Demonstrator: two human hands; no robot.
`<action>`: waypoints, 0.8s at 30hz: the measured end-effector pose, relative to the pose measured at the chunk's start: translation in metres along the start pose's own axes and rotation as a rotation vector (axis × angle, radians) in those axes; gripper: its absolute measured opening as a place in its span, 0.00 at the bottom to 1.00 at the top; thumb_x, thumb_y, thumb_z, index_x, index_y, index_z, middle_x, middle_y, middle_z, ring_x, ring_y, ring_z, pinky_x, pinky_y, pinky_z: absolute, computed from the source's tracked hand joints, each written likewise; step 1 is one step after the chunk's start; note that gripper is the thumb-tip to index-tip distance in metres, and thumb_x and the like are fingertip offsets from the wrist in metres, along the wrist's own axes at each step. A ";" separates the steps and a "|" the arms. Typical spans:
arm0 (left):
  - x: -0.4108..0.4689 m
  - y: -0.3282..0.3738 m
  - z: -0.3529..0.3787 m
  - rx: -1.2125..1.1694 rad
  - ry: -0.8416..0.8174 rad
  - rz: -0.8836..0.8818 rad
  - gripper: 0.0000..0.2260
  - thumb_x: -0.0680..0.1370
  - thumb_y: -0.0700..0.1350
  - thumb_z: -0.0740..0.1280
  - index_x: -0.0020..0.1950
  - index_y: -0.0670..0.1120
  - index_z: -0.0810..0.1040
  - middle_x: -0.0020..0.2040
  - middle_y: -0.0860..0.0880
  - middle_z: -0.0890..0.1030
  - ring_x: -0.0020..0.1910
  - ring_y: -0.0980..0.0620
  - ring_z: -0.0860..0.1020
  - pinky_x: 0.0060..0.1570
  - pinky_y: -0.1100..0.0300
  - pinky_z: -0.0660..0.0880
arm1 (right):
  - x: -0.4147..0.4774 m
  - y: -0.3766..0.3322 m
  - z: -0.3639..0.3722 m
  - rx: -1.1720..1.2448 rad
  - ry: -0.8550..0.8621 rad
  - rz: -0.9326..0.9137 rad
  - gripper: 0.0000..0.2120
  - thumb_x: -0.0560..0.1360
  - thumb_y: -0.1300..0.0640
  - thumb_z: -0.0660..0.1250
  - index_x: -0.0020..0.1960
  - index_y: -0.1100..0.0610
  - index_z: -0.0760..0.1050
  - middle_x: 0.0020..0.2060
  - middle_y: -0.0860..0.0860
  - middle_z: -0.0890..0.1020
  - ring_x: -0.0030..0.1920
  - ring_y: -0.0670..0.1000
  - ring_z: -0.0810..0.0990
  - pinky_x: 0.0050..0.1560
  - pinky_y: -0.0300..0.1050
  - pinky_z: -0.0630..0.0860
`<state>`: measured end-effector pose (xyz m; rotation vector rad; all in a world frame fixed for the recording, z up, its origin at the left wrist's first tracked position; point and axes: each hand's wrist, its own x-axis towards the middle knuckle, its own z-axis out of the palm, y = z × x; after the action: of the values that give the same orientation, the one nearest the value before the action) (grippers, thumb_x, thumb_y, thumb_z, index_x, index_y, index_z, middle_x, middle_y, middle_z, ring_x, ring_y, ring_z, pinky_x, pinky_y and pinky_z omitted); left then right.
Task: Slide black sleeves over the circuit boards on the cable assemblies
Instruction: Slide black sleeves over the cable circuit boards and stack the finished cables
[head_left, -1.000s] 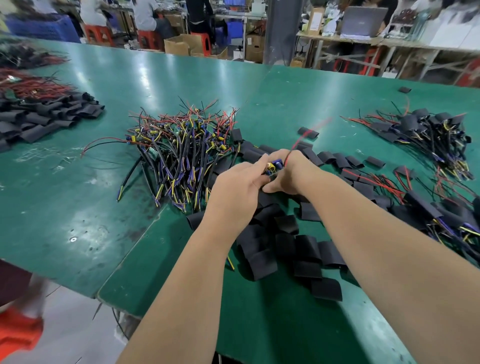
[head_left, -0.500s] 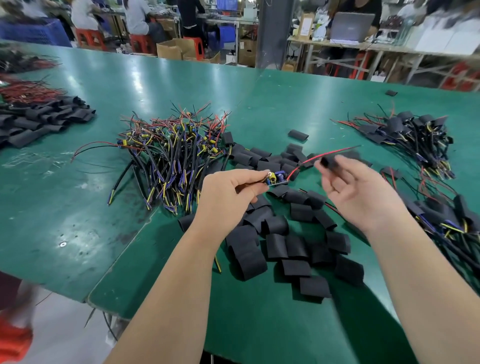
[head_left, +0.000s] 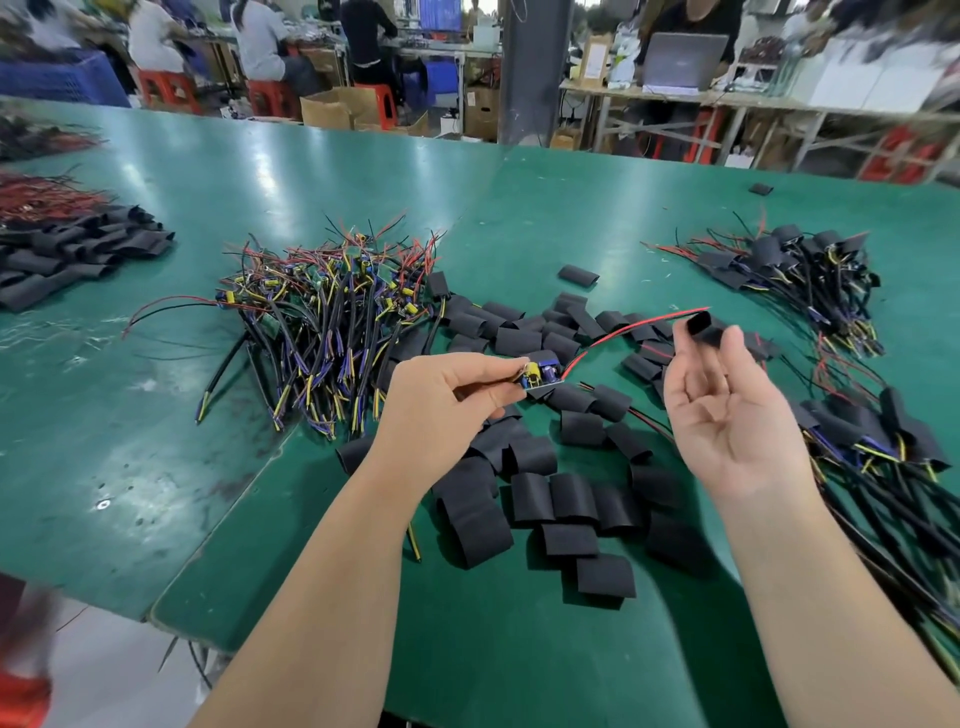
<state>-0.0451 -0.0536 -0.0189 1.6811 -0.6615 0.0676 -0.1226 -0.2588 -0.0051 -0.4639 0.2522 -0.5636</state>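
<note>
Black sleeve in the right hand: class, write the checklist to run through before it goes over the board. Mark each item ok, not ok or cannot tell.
1. Board grip: the left hand pinches the circuit board: ok.
2. Sleeve grip: the right hand pinches one black sleeve: ok.
3. The red and black wires run untangled from the board towards the sleeve: ok.
4. Wire tips inside the sleeve: cannot tell.
5. Sleeve mouth open: cannot tell.
6. Board covered by the sleeve: not ok, it is bare.
</note>
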 end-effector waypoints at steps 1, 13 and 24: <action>0.000 0.000 0.000 -0.007 -0.006 0.003 0.16 0.72 0.35 0.72 0.48 0.57 0.83 0.41 0.62 0.84 0.32 0.63 0.80 0.33 0.73 0.73 | 0.000 0.000 0.000 0.001 -0.002 -0.007 0.15 0.66 0.60 0.69 0.50 0.64 0.73 0.41 0.54 0.86 0.52 0.51 0.84 0.43 0.36 0.79; 0.000 -0.001 0.002 -0.003 -0.021 -0.002 0.15 0.73 0.35 0.72 0.49 0.56 0.84 0.40 0.59 0.84 0.31 0.60 0.80 0.32 0.71 0.73 | 0.001 -0.010 -0.001 0.087 -0.029 0.054 0.11 0.68 0.58 0.69 0.49 0.59 0.73 0.51 0.53 0.80 0.47 0.49 0.85 0.34 0.33 0.75; -0.002 0.003 0.010 -0.032 -0.061 -0.051 0.12 0.72 0.35 0.73 0.46 0.52 0.83 0.38 0.59 0.84 0.31 0.60 0.80 0.32 0.71 0.73 | -0.007 0.017 0.001 -0.568 -0.381 0.153 0.09 0.66 0.62 0.70 0.44 0.52 0.79 0.42 0.52 0.85 0.43 0.50 0.83 0.43 0.39 0.78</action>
<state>-0.0514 -0.0620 -0.0194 1.6739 -0.6614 -0.0301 -0.1204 -0.2420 -0.0116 -1.0787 0.0755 -0.2364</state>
